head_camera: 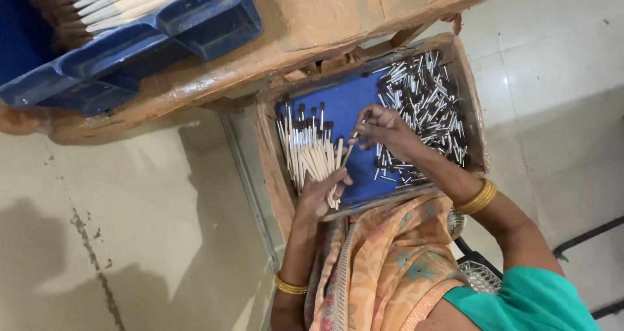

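A blue tray [341, 103] with a worn brown cardboard rim rests on my lap. My left hand [320, 192] grips a fan of pale thin sticks with dark tips [305, 146], spread upward over the tray's left side. My right hand [380, 128] pinches a single stick [348, 153] between its fingertips, just right of the bundle. A loose heap of short silver and dark brown metal caps [422, 103] fills the tray's right half, right behind my right hand.
A clay-stained bench [312, 19] runs across the top, carrying a blue plastic crate [130, 45] that holds more pale sticks [123, 0]. Pale tiled floor lies to the left and right. An orange patterned cloth [390, 259] covers my lap, over a wire chair seat [478, 269].
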